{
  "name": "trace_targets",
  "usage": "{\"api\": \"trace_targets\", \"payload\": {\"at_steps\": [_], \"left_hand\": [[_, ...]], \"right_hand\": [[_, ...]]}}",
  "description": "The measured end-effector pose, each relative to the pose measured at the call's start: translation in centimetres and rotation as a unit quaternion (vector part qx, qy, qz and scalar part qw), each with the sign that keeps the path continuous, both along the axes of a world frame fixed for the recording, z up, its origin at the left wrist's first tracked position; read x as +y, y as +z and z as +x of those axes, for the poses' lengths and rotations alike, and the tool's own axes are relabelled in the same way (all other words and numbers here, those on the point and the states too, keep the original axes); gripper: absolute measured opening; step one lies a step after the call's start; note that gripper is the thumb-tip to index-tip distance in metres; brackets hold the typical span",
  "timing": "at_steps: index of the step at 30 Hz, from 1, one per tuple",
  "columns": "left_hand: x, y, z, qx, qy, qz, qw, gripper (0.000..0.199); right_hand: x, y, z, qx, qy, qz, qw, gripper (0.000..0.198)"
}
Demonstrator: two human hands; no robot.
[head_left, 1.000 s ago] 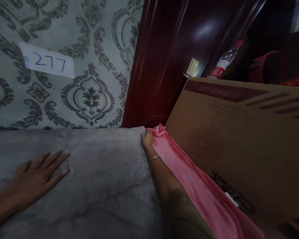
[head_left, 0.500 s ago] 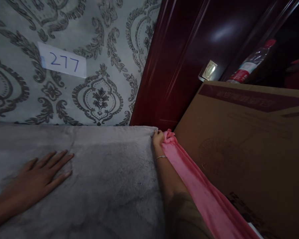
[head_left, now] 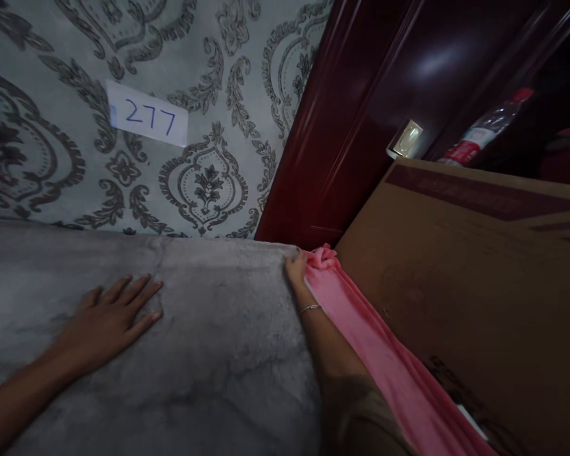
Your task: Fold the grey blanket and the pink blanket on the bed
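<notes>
A grey plush sheet (head_left: pixel 218 304) covers the bed-like surface and runs up to the wall. My left hand (head_left: pixel 109 323) lies flat on it at the left, fingers spread. At the sheet's far right corner, my right hand (head_left: pixel 296 266) has its fingers closed on the grey edge; the fingertips are partly hidden. A thin bracelet (head_left: pixel 310 308) is round that wrist. Pink cloth (head_left: pixel 351 323) runs along the right side below the grey sheet, bunched at the far corner just beside my right hand.
A large cardboard box (head_left: pixel 456 272) stands close on the right. Behind it are a dark red door (head_left: pixel 323 145) with a brass-coloured plate (head_left: pixel 408 139) and a plastic bottle (head_left: pixel 484 133). A paper marked 277 (head_left: pixel 147 114) is on the patterned wall (head_left: pixel 237 82).
The view has shifted a little, so wall and door sit further right. My right hand has drawn the grey corner slightly left, showing more pink cloth. My left hand stays flat.
</notes>
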State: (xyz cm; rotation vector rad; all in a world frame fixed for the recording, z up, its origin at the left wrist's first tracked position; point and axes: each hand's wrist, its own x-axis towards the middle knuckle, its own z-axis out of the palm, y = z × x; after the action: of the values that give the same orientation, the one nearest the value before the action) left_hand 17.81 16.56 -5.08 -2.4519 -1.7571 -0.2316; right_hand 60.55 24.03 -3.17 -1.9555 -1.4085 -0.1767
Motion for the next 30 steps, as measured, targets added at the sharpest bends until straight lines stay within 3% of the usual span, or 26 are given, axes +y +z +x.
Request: {"api": "trace_targets", "payload": {"at_steps": [2, 5, 7, 11, 16, 18, 22, 26, 30], "left_hand": [[-0.2, 0.5, 0.4, 0.026, 0.006, -0.004, 1.0, 0.071], [-0.2, 0.9, 0.6, 0.045, 0.009, 0.009, 0.999, 0.071], [-0.2, 1.0, 0.7, 0.045, 0.002, 0.014, 0.999, 0.072], [-0.3, 1.5, 0.9, 0.037, -0.004, -0.001, 0.999, 0.074], [-0.5, 2.6, 1.2, 0.026, 0.01, -0.034, 0.999, 0.075], [-0.6, 2.8, 1.4, 0.017, 0.007, -0.032, 0.999, 0.073], [-1.4, 3.3, 1.7, -0.004, -0.022, -0.009, 1.0, 0.067], [-3.6, 3.8, -0.5, -0.013, -0.061, -0.053, 0.997, 0.059], [-8.1, 3.8, -7.4, -0.009, -0.008, -0.092, 0.996, 0.06]], "right_hand": [[-2.4, 0.0, -3.0, -0.067, 0.095, -0.05, 0.992, 0.055], [-5.6, -0.4, -6.3, -0.144, 0.239, -0.175, 0.944, 0.054], [-7.2, -0.2, -6.5, -0.136, 0.213, -0.236, 0.938, 0.056], [-9.7, 1.3, -3.2, -0.072, 0.033, -0.32, 0.944, 0.06], [-13.9, 2.9, -1.2, -0.051, -0.052, -0.357, 0.931, 0.06], [-16.1, 2.5, -2.5, -0.08, -0.028, -0.327, 0.941, 0.059], [-20.5, 0.8, -5.6, -0.124, 0.108, -0.289, 0.943, 0.06], [-23.8, 0.2, -5.5, -0.121, 0.05, -0.322, 0.938, 0.06], [-25.5, 0.0, -3.8, -0.142, 0.021, -0.345, 0.927, 0.06]]}}
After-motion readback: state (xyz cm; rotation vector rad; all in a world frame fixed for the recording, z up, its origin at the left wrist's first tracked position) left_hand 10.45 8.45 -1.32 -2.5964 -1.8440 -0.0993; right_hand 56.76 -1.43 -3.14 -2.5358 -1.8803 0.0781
